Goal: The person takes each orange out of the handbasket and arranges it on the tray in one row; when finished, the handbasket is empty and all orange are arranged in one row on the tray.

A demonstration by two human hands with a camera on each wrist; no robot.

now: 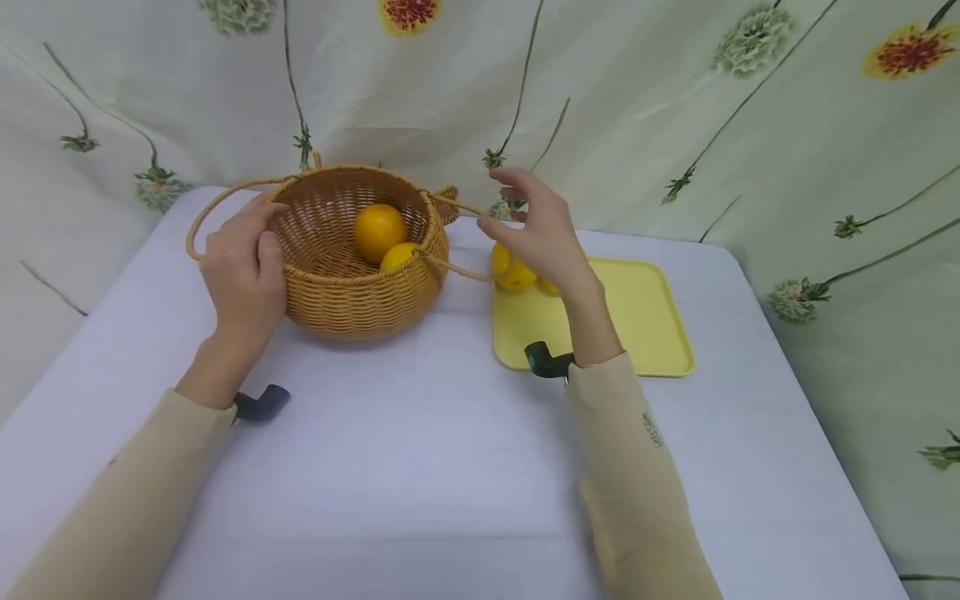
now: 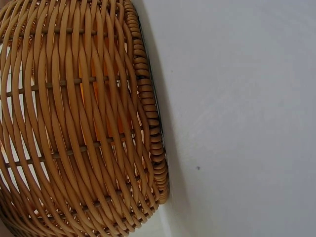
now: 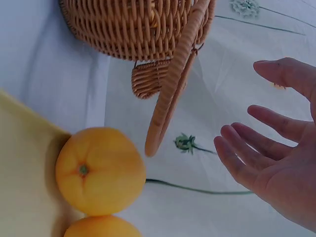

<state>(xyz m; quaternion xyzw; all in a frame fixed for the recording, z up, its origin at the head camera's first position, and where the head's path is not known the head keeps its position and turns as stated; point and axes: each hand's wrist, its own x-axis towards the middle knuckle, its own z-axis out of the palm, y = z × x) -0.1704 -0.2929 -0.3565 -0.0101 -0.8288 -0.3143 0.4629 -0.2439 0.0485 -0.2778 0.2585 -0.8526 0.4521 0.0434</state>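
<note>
A wicker basket (image 1: pixel 360 304) stands on the table, with an orange (image 1: pixel 379 232) and a second, partly hidden yellow-orange fruit (image 1: pixel 398 256) inside. My left hand (image 1: pixel 246 262) holds the basket's left rim beside the raised left handle (image 1: pixel 206 218). In the left wrist view, only the woven wall of the basket (image 2: pixel 74 113) shows, not the hand. Past the basket's right side, my right hand (image 1: pixel 540 229) hovers near the right handle (image 1: pixel 468 273). Its fingers (image 3: pixel 239 148) are spread and apart from the handle (image 3: pixel 170 89) in the right wrist view, with nothing between them.
A yellow tray (image 1: pixel 637 317) lies right of the basket, under my right forearm. Two oranges, the nearer orange (image 3: pixel 101 170) and one beside it (image 3: pixel 103 228), sit at its far left corner. A flowered cloth (image 1: pixel 637 108) hangs behind the white-covered table (image 1: pixel 390 467).
</note>
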